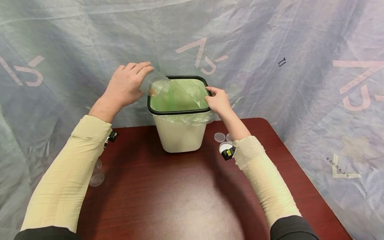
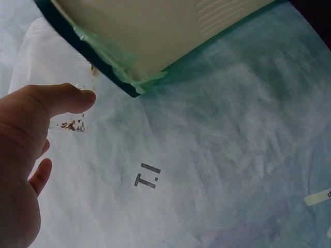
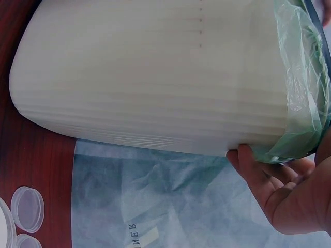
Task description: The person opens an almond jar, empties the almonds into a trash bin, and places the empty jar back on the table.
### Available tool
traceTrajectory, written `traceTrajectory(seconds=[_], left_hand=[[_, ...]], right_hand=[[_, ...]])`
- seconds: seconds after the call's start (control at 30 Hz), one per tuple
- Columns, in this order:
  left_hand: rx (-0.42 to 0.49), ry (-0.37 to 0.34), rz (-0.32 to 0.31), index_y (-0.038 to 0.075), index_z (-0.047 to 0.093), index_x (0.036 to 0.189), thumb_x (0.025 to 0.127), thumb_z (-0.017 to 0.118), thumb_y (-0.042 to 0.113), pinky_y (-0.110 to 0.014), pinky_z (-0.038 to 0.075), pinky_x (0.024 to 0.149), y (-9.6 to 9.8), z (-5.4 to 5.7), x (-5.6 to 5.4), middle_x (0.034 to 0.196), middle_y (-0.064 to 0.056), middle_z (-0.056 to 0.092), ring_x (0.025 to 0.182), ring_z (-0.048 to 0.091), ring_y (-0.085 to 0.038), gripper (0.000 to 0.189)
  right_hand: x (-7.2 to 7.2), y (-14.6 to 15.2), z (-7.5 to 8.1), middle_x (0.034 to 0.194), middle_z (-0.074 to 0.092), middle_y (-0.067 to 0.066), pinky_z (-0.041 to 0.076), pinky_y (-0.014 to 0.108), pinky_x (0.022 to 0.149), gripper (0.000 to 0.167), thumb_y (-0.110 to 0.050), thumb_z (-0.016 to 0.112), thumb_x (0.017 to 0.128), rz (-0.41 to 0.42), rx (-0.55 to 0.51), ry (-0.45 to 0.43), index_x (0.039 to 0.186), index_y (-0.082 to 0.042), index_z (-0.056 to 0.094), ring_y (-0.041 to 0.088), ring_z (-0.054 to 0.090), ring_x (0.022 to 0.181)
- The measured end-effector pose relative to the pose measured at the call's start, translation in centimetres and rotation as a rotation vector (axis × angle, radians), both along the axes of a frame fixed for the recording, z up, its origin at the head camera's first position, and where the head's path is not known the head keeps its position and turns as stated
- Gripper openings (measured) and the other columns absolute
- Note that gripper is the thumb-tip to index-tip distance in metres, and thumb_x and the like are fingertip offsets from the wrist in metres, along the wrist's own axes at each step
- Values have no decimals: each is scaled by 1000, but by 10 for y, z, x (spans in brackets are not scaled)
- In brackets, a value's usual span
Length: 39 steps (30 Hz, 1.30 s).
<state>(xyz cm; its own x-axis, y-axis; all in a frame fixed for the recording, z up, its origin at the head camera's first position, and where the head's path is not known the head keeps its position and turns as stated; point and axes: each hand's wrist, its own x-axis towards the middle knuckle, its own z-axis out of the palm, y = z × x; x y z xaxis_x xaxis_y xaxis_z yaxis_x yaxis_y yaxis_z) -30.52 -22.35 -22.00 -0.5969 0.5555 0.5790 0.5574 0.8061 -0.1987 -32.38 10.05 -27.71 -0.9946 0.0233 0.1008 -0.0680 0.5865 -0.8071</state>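
A cream trash bin point(image 1: 180, 133) with a black rim stands on the table, lined with a thin green bag point(image 1: 186, 95) folded over its edge. My left hand point(image 1: 127, 83) holds a clear plastic container point(image 1: 159, 85) tilted over the bin's left rim. Brown bits point(image 2: 72, 125) cling inside the container; its exact kind is hard to make out. My right hand point(image 1: 218, 100) grips the bin's right rim, and in the right wrist view its fingers point(image 3: 253, 170) touch the outer wall below the liner's fold.
Small clear round dishes point(image 1: 219, 137) lie right of the bin, beside a dish with white contents point(image 1: 224, 148). More clear dishes point(image 1: 97, 179) lie by my left forearm. Printed fabric point(image 1: 249, 43) hangs behind the dark red table point(image 1: 180, 186).
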Motion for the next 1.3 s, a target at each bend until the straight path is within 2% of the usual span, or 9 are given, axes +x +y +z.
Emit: traceTrajectory(seconds=[0.13,0.23,0.43,0.53,0.67,0.8,0.9,1.17,1.3], left_hand=[[0,55,-17,5,52,135,61,68,-11,-54,41,75,1,-1,-1,140,-13,50,116,50,-40,77],[1,84,-21,5,53,133,61,67,-11,-54,42,74,1,0,-2,139,-13,51,114,51,-39,76],[-35,85,-20,4,53,133,63,64,-11,-56,43,74,2,-3,-2,137,-15,52,113,52,-40,72],[-42,141,-38,3,55,130,65,62,-12,-55,44,72,3,-4,-2,135,-15,53,111,52,-40,67],[-72,259,-84,3,57,125,78,55,-13,-54,44,67,6,-4,-4,132,-15,55,109,54,-39,50],[-78,343,-114,4,59,121,93,42,-8,-55,44,64,9,-6,-3,130,-14,57,107,55,-39,35],[-76,365,-118,4,60,119,96,39,-7,-54,44,63,9,-6,-2,128,-14,59,106,56,-38,33],[-90,397,-142,2,60,117,97,37,-9,-52,43,60,13,-6,2,125,-15,60,100,57,-39,32],[-104,414,-153,1,59,118,100,35,-6,-51,43,59,14,-6,2,125,-17,59,100,56,-40,31]], right_hand=[[0,0,0,136,57,6,39,40,97,48,-15,57,92,1,4,3,139,-24,56,30,33,134],[1,0,0,135,57,6,41,38,93,48,-14,57,92,2,-2,2,139,-24,56,28,36,133],[1,-1,0,136,56,6,42,37,88,49,-14,58,91,6,4,11,138,-24,56,26,42,131],[1,-1,-1,136,57,6,43,35,86,49,-14,58,91,5,1,9,138,-24,57,24,44,129],[0,-1,-2,135,57,5,42,35,85,49,-14,58,91,-2,-4,9,138,-24,57,25,43,129],[0,0,-3,135,57,5,42,36,87,48,-15,58,91,-4,7,15,138,-25,57,25,43,129],[0,-1,-3,136,57,5,42,35,88,49,-15,58,91,2,9,14,139,-25,56,23,45,129],[2,-1,-1,137,56,5,41,38,92,49,-16,58,91,-1,9,1,139,-26,56,26,38,134],[3,0,-1,137,56,5,42,35,87,49,-15,58,91,-1,8,5,139,-24,56,24,42,132]])
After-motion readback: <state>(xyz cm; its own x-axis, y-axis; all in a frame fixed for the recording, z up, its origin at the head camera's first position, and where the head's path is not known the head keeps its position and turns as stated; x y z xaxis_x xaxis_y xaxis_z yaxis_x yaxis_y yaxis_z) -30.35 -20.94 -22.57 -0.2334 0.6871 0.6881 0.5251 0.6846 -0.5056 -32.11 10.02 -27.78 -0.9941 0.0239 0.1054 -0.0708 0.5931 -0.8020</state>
